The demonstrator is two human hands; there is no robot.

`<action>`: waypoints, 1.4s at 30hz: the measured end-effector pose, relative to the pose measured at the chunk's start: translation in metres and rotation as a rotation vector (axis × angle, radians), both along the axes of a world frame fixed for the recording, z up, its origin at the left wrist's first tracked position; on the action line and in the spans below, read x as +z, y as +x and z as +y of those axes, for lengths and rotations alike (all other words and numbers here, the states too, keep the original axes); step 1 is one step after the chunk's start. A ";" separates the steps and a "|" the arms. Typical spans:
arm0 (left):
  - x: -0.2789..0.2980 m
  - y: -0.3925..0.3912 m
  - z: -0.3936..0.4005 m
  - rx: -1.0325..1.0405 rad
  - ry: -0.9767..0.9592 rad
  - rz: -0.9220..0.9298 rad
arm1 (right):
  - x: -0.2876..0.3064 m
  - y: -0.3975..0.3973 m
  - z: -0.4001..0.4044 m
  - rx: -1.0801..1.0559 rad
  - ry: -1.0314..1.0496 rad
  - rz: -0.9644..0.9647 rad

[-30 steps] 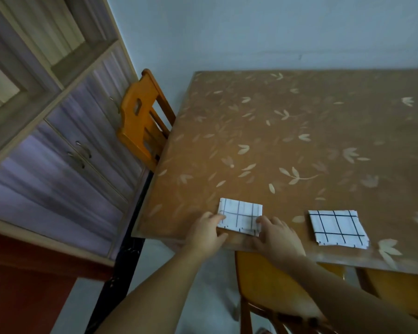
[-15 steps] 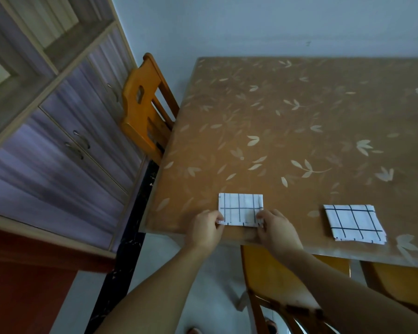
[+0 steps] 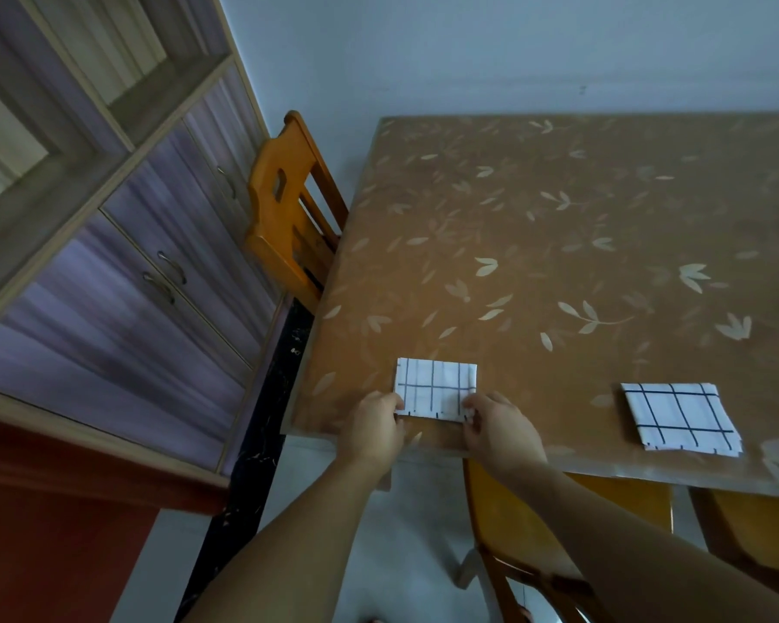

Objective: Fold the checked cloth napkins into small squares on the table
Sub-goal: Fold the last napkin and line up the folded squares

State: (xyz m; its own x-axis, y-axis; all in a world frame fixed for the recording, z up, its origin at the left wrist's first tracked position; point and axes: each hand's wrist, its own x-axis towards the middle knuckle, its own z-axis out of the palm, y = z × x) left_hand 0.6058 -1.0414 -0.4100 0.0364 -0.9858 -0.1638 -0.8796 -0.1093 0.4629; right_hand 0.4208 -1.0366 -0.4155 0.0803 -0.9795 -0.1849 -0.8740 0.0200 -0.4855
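your left hand [image 3: 374, 427] and right hand [image 3: 498, 424] each pinch a near corner of the folded napkin [image 3: 435, 386]; it is light, limp cloth, so keep each grip at the corners.

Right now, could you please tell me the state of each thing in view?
Left napkin: folded small, flat, near corners pinched.
Right napkin: folded square, untouched.
Left hand: pinches the near-left corner.
Right hand: pinches the near-right corner.
Cabinet doors: closed.
Side chair: pushed against the table.
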 end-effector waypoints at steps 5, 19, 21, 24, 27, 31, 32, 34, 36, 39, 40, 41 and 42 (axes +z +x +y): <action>0.013 0.002 0.006 -0.105 -0.096 -0.117 | 0.020 -0.016 0.013 -0.045 -0.061 0.075; 0.129 -0.144 0.059 -0.332 -0.330 -0.021 | 0.143 -0.229 0.128 -0.321 -0.191 0.353; 0.139 -0.175 0.080 -0.309 -0.357 -0.030 | 0.150 -0.260 0.149 -0.349 -0.204 0.319; 0.150 -0.223 0.115 -0.280 -0.346 -0.029 | 0.159 -0.302 0.184 -0.356 -0.205 0.270; 0.155 -0.262 0.143 -0.267 -0.334 -0.033 | 0.164 -0.338 0.207 -0.333 -0.206 0.266; 0.155 -0.289 0.159 -0.252 -0.317 -0.085 | 0.164 -0.364 0.211 -0.320 -0.177 0.247; 0.153 -0.292 0.160 -0.244 -0.308 -0.089 | 0.162 -0.365 0.207 -0.308 -0.168 0.241; 0.147 -0.295 0.157 -0.221 -0.288 -0.090 | 0.155 -0.363 0.194 -0.273 -0.143 0.229; 0.137 -0.295 0.149 -0.192 -0.268 -0.099 | 0.146 -0.359 0.179 -0.242 -0.122 0.221; 0.121 -0.296 0.127 -0.151 -0.237 -0.095 | 0.130 -0.356 0.152 -0.225 -0.084 0.215; 0.115 -0.296 0.117 -0.138 -0.217 -0.090 | 0.125 -0.356 0.142 -0.231 -0.068 0.205; 0.108 -0.297 0.107 -0.125 -0.193 -0.083 | 0.119 -0.356 0.133 -0.243 -0.051 0.191; 0.101 -0.298 0.096 -0.111 -0.165 -0.068 | 0.114 -0.357 0.123 -0.255 -0.033 0.179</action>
